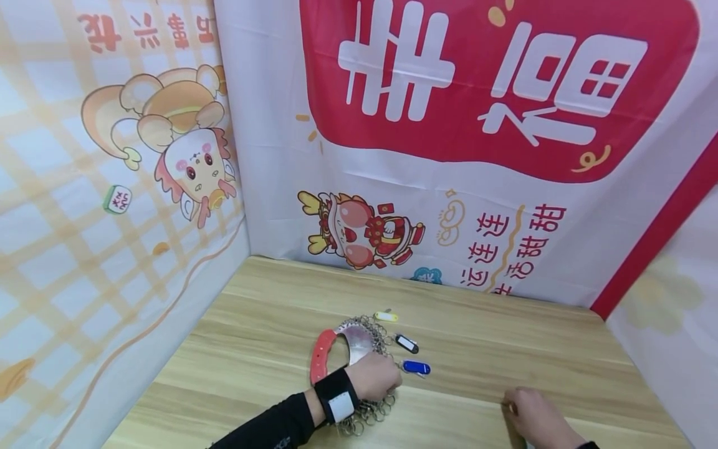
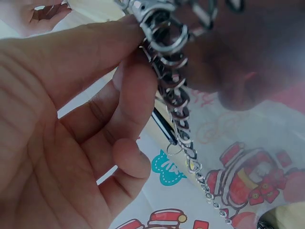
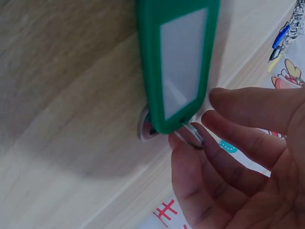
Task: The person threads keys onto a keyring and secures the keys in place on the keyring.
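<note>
In the head view, a curved metal key holder [image 1: 359,340] with a red handle [image 1: 322,355] lies on the table, many small rings along its edge. My left hand [image 1: 374,376] is over that edge. The left wrist view shows its thumb and forefinger pinching a metal ring [image 2: 167,40] at the near end of the linked row. My right hand [image 1: 535,416] is low on the right. Seen from the right wrist, its fingers close around the lower end of a green key tag [image 3: 183,62] with a white label. A small split ring [image 3: 191,136] hangs at that end, by the fingers.
Yellow [image 1: 386,316], black [image 1: 406,343] and blue [image 1: 417,368] key tags lie along the right side of the key holder. The wooden table [image 1: 477,330] meets a printed cloth wall [image 1: 269,187] at the back and another on the left.
</note>
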{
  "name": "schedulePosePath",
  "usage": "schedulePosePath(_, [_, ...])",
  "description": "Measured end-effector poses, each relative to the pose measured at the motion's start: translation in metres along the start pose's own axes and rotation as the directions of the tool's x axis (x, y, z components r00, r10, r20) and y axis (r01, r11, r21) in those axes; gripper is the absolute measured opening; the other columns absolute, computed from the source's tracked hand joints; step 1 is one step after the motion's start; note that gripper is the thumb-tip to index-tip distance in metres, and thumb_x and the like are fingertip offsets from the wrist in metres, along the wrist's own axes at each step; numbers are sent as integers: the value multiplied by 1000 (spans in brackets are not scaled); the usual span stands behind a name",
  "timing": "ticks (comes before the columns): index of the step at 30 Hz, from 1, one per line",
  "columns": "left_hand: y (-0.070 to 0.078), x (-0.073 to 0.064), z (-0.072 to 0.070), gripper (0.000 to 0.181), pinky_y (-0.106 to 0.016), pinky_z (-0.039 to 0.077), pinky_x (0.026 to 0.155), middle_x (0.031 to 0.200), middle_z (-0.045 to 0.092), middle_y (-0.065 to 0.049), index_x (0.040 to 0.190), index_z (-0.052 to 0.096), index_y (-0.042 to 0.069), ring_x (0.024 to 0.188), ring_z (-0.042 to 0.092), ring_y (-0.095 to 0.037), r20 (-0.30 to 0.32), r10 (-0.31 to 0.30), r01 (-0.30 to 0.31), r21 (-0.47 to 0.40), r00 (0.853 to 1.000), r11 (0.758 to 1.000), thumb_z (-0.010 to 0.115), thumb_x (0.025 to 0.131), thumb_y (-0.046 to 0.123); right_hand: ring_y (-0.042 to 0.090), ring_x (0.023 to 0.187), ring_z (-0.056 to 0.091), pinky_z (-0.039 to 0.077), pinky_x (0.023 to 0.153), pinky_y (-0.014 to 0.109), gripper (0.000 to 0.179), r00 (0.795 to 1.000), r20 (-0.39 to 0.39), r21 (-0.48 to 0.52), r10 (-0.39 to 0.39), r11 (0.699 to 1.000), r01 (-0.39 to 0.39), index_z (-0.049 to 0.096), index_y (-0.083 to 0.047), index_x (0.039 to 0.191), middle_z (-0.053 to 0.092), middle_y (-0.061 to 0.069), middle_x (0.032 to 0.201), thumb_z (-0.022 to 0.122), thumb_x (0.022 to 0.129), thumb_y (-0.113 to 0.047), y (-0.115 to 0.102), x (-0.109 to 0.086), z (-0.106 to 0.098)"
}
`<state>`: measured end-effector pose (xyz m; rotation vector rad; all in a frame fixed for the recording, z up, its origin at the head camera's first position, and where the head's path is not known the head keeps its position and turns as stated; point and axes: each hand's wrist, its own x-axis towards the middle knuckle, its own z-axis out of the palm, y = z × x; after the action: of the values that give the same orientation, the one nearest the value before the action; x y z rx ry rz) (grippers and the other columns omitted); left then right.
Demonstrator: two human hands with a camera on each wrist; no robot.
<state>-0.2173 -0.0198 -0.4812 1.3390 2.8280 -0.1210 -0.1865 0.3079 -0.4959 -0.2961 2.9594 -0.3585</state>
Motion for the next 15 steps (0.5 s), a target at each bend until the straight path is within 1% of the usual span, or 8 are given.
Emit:
schedulePosePath(3, [1, 0, 1, 25, -19, 34, 49, 56, 45, 13, 61, 56, 21, 51, 42, -4, 21, -15, 15, -10, 1000, 1000, 73, 74, 9, 13, 61, 47, 42, 57, 33, 13, 1000, 6, 30, 9, 1000, -9, 65, -10, 81, 54, -3, 68, 68, 76, 2, 2, -2, -2])
schedulePosePath(7, [3, -1, 0, 29, -20, 33, 49, 54, 41, 12, 58, 49, 20, 50, 39, -5, 27, -34, 34, -17, 999, 999, 73, 72, 10, 14, 66, 55, 48, 63, 37, 13, 1000, -18, 22, -15, 1000, 15, 64, -9, 78, 59, -2, 71, 66, 72, 2, 6, -6, -5])
schedulePosePath(9, [3, -2, -2, 30, -20, 33, 49, 53, 40, 12, 58, 47, 20, 50, 39, -5, 24, -31, 31, -19, 999, 999, 73, 73, 13, 16, 67, 57, 49, 64, 39, 12, 1000, -15, 13, -26, 1000, 26, 63, -7, 78, 59, 0, 71, 66, 71, 3, 9, -8, -6])
schedulePosePath(11, [4, -2, -2, 30, -20, 34, 50, 53, 40, 12, 58, 48, 20, 51, 40, -5, 16, -29, 29, -10, 999, 1000, 74, 73, 17, 17, 66, 57, 49, 63, 39, 10, 1000, 4, 22, -16, 1000, 16, 63, -6, 78, 60, 1, 71, 66, 72, 1, 10, -9, -8])
schedulePosePath(15, [5, -1, -2, 28, -21, 35, 50, 52, 43, 13, 58, 52, 21, 51, 42, -5, -3, -12, 12, 30, 1000, 999, 76, 73, 23, 16, 61, 52, 46, 58, 36, 6, 997, 72, 39, 40, 998, -42, 61, -7, 76, 57, 0, 67, 66, 77, -5, 11, -11, -9])
